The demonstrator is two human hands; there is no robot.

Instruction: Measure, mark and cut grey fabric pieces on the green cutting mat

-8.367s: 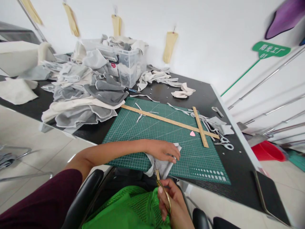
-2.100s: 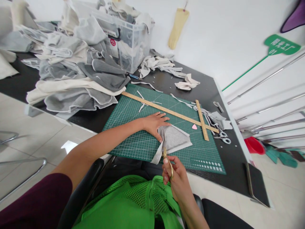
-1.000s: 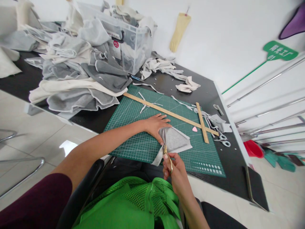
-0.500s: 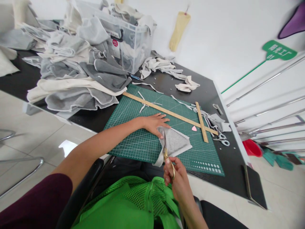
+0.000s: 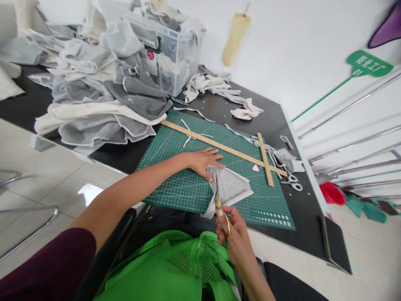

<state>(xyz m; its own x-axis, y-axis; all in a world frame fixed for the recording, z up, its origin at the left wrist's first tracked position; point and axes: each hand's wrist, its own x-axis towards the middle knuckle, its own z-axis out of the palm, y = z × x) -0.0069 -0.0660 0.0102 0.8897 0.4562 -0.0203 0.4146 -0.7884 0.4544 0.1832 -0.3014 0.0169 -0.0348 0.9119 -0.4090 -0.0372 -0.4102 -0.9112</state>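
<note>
A piece of grey fabric (image 5: 232,184) lies on the green cutting mat (image 5: 175,184) near its front edge. My left hand (image 5: 203,162) rests flat on the mat with fingers spread, its thumb side against the fabric's upper left corner. Gold-handled scissors (image 5: 218,203) are gripped in my right hand (image 5: 233,228), fingers through the loops. Their blades point away from me and sit in the fabric, partly hidden by it. Left of the blades, a strip of the fabric (image 5: 210,205) hangs loose and curls toward the mat's edge.
A long wooden ruler (image 5: 216,144) crosses the mat, with a shorter ruler (image 5: 265,161) over its right end. A pink triangular piece (image 5: 255,168) and grey-handled scissors (image 5: 294,182) lie at right. Piled cloth (image 5: 103,104) and a clear plastic bin (image 5: 188,58) stand at back left.
Hands, scissors and fabric stay in almost the same place. The view has shifted very slightly; I see no clear advance of the blades.
</note>
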